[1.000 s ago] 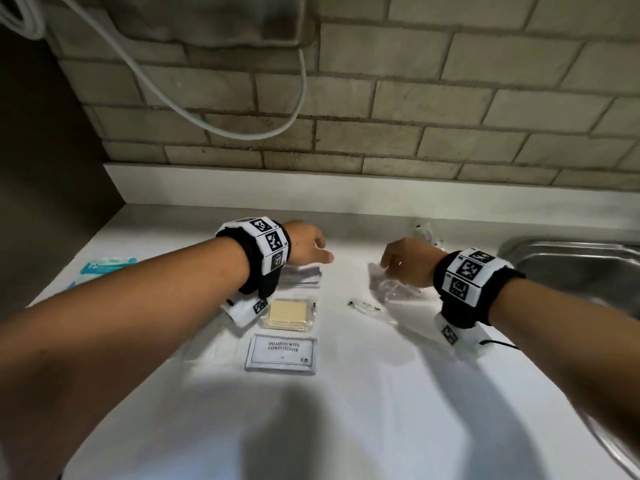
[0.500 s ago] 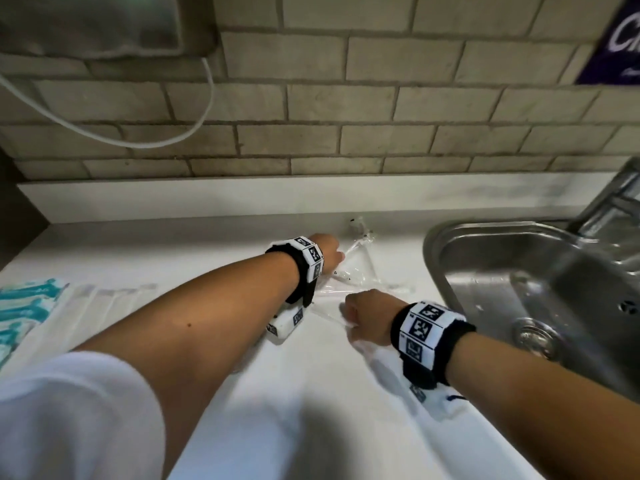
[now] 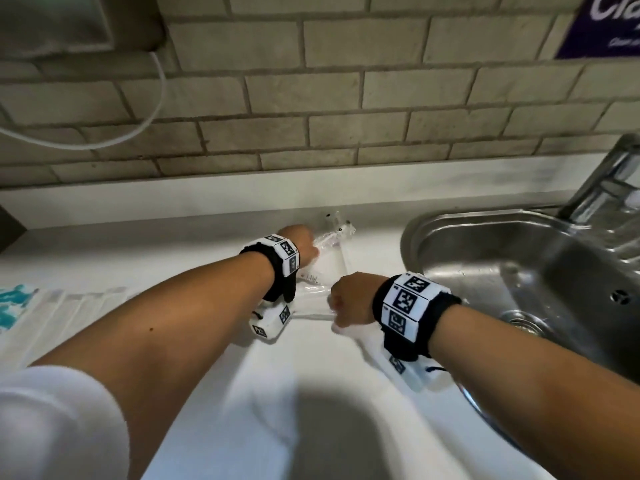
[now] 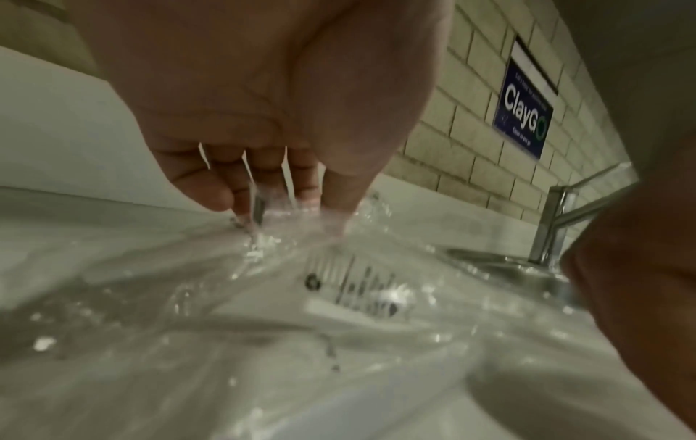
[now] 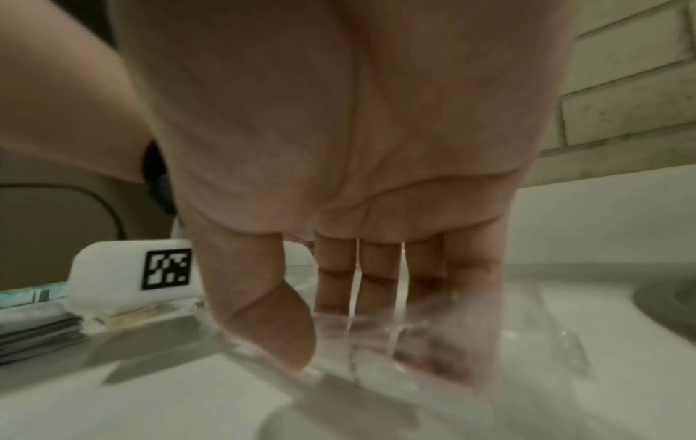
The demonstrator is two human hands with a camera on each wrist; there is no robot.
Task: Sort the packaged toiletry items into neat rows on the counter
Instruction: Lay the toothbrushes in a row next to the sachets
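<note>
Clear packets' point(image 3: 325, 268) contents indistinct; faucet point(image 3: 604, 188) cut off.

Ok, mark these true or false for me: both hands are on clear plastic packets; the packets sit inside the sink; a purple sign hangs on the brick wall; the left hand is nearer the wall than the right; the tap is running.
1. Both hands on packets: true. The left hand and right hand each pinch clear plastic packets.
2. Packets inside sink: false. They lie on the white counter, left of the steel sink.
3. Purple sign on wall: true.
4. Left hand nearer wall: true.
5. Tap running: false. No water shows at the metal tap.
</note>
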